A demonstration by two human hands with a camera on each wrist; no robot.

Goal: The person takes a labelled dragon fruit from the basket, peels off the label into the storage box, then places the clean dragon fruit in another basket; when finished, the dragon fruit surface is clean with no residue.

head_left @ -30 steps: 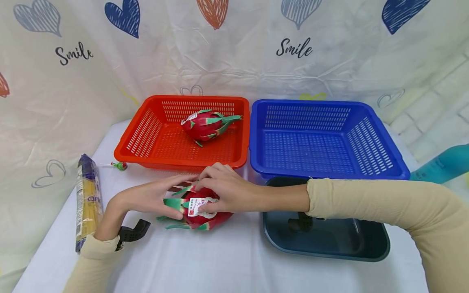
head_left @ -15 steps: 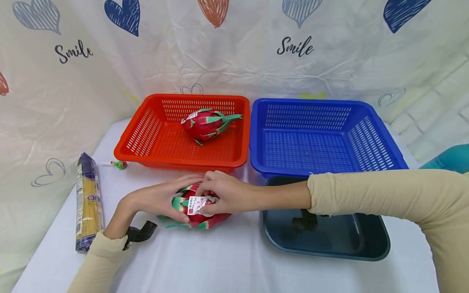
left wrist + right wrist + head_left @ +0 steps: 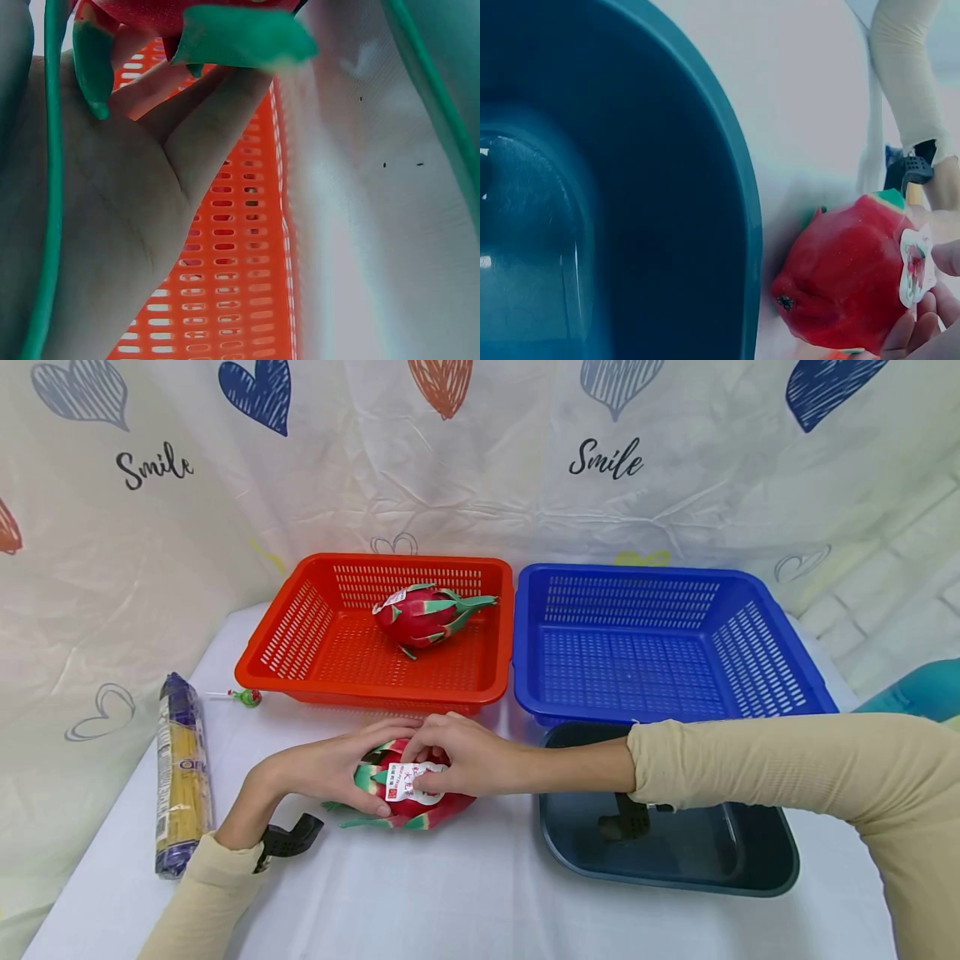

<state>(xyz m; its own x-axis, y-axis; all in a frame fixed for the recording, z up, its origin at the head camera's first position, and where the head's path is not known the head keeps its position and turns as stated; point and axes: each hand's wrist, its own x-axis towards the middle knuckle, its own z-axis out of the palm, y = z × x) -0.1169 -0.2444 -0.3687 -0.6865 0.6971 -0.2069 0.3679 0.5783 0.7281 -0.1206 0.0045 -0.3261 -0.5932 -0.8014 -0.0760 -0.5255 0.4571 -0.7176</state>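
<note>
A red dragon fruit (image 3: 442, 810) with green-tipped scales lies on the table in front of the red basket, its white label (image 3: 401, 782) facing up. My left hand (image 3: 315, 768) grips its leafy end, thumb along the near side and fingers over the far side. From the right, my right hand (image 3: 472, 756) holds the fruit with curled fingers at its far side, and the thumb touches the label. The right wrist view shows the fruit's bare round end and the label (image 3: 915, 266) beside that thumb. Green scales (image 3: 240, 37) hang over my left palm in the left wrist view.
A red basket (image 3: 360, 697) holding another dragon fruit (image 3: 423, 617) stands behind the hands, beside a blue basket (image 3: 675, 718). A dark teal tub (image 3: 675, 860) sits under my right forearm. Leftward lie a pasta pack (image 3: 182, 777) and a lollipop (image 3: 246, 697). A turquoise bottle (image 3: 915, 689) is far right.
My left hand has moved rightward and closed in over the fruit's leafy end. My right fingers have drawn in slightly toward the label. The fruit stays in nearly the same place.
</note>
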